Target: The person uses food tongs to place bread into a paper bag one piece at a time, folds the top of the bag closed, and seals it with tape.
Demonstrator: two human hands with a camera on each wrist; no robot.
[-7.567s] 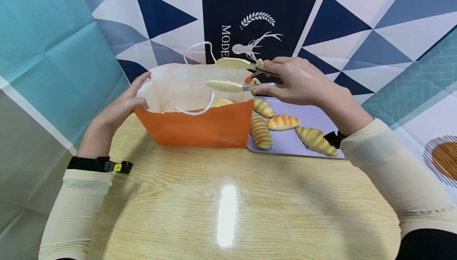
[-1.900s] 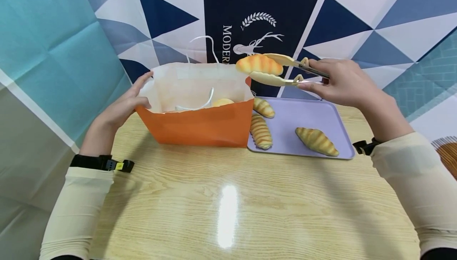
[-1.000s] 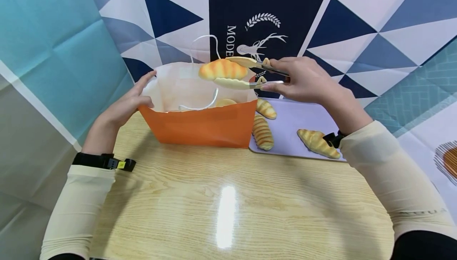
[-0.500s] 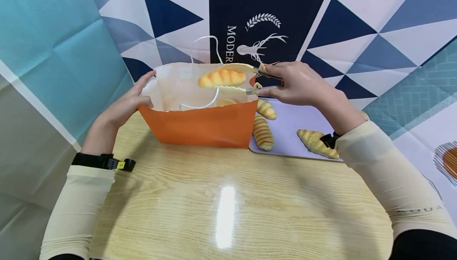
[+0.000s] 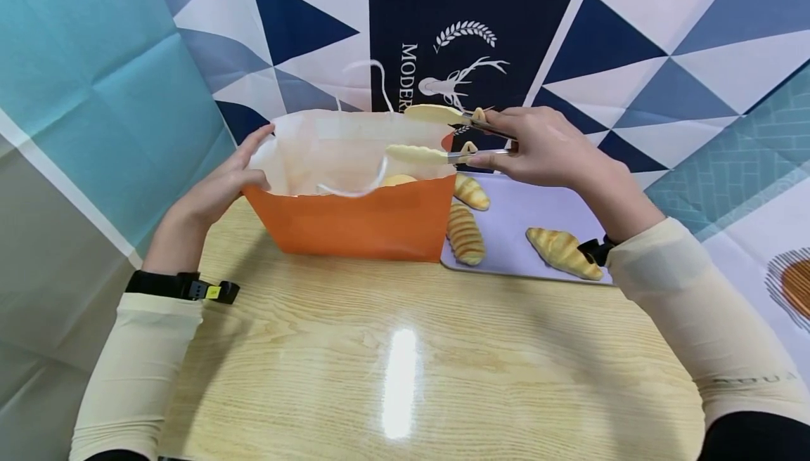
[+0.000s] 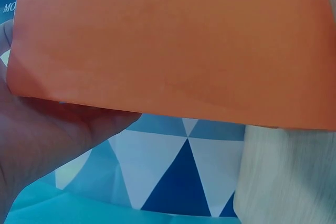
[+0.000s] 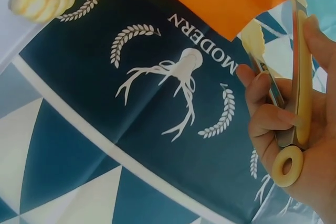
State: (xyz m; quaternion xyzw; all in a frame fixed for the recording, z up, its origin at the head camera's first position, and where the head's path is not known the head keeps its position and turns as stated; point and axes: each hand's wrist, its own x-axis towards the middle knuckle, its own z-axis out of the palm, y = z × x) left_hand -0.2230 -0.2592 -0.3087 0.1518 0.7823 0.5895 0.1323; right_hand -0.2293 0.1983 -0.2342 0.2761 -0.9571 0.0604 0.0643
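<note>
My left hand [image 5: 218, 183] holds the left rim of an orange paper bag [image 5: 354, 225] with white lining and white cord handles. The left wrist view has that hand [image 6: 47, 135] against the edge of the bag [image 6: 173, 40]. In my right hand [image 5: 547, 141] is a pair of tongs [image 5: 418, 154] with cream tips, spread apart over the bag's right side with nothing between them. A yellowish round shape [image 5: 399, 180] shows inside the bag; most of the inside is hidden. The right wrist view shows fingers wrapped round the tongs [image 7: 302, 77], a cream ring at their end.
Right of the bag lies a lilac tray [image 5: 512, 194]. On it are a small bread roll [image 5: 471, 192], a ridged long roll [image 5: 465, 234] and a croissant-like bread [image 5: 565, 254]. A wooden table [image 5: 316, 348] stretches in front; patterned cloth [image 5: 304, 18] hangs behind.
The tongs lifted an orange-striped bread from the tray, carried it left over the bag and let it go inside. It is now out of sight. The left hand stays on the rim.
</note>
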